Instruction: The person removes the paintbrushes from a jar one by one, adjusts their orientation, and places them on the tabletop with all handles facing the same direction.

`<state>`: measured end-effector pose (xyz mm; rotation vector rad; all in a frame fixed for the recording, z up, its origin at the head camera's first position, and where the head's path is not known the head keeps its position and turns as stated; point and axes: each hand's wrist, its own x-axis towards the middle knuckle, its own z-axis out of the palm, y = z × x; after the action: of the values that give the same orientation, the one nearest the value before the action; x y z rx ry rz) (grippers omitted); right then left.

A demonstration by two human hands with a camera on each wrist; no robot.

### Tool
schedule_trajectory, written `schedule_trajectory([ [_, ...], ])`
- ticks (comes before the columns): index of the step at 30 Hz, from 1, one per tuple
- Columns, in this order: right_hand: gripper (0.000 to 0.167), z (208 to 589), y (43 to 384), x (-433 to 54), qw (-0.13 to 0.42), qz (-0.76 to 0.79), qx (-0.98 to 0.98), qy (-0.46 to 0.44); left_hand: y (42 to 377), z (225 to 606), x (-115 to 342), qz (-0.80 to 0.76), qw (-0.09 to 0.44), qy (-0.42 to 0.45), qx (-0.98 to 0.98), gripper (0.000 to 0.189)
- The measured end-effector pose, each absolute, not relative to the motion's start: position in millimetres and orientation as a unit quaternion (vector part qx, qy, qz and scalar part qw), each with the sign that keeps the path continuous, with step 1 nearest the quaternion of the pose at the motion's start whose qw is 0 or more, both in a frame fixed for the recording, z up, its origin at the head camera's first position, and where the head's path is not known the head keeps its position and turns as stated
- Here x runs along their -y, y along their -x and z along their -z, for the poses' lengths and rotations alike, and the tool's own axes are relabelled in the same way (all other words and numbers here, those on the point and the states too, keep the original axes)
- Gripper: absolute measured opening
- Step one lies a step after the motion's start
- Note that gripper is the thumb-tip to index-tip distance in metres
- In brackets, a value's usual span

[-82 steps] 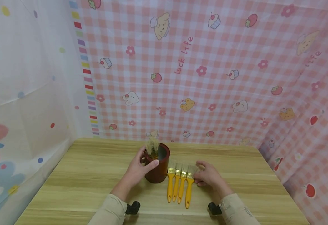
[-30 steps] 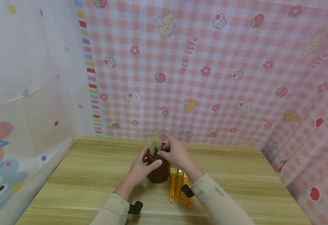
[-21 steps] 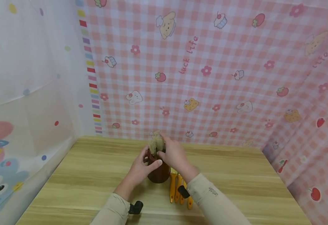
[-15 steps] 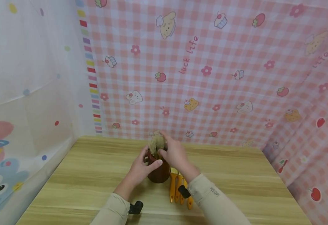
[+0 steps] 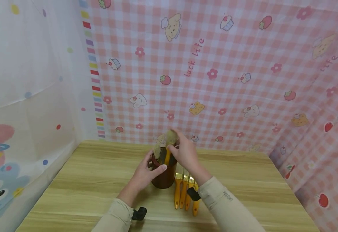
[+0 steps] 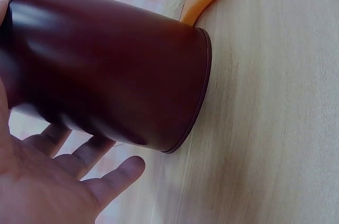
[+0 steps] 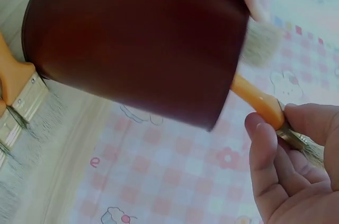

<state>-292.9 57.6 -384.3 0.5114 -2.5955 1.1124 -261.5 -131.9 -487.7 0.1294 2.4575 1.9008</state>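
Observation:
A dark red-brown cup (image 5: 165, 178) stands upright on the table. My left hand (image 5: 143, 174) holds it from the left, thumb over the near rim; in the left wrist view some fingers spread behind the cup (image 6: 111, 65). With thumb and fingers, my right hand (image 5: 187, 154) pinches a paintbrush (image 5: 167, 157) just below its bristles. The right wrist view shows that brush's orange handle (image 7: 259, 99) still partly inside the cup. Bristles of another brush (image 5: 157, 151) stick up at the cup's left side. Handle ends inside are hidden.
Several orange-handled paintbrushes (image 5: 182, 193) lie side by side right of the cup, bristles pointing away, partly under my right forearm. Each wrist carries a black camera mount (image 5: 140, 213). A pink checked cloth (image 5: 215, 93) hangs behind the wooden table (image 5: 79, 187).
My right hand went from the row of brushes to the cup, took hold of a paintbrush and has drawn it partway up and right. The left hand has stayed on the cup.

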Motion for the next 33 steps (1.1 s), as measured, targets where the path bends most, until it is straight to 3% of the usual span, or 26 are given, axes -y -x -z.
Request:
schedule_trajectory([
  [20, 0.079, 367, 302, -142, 0.065, -0.620, 0.778, -0.073, 257, 484, 129, -0.593, 0.004, -0.039, -0.805, 0.095],
  [29, 0.078, 380, 297, -180, 0.036, -0.621, 0.782, -0.042, 260, 487, 130, -0.602, 0.010, -0.041, -0.797, 0.101],
  [33, 0.082, 392, 292, -202, -0.007, -0.598, 0.801, -0.035, 261, 488, 130, -0.599, 0.007, -0.040, -0.800, 0.100],
])
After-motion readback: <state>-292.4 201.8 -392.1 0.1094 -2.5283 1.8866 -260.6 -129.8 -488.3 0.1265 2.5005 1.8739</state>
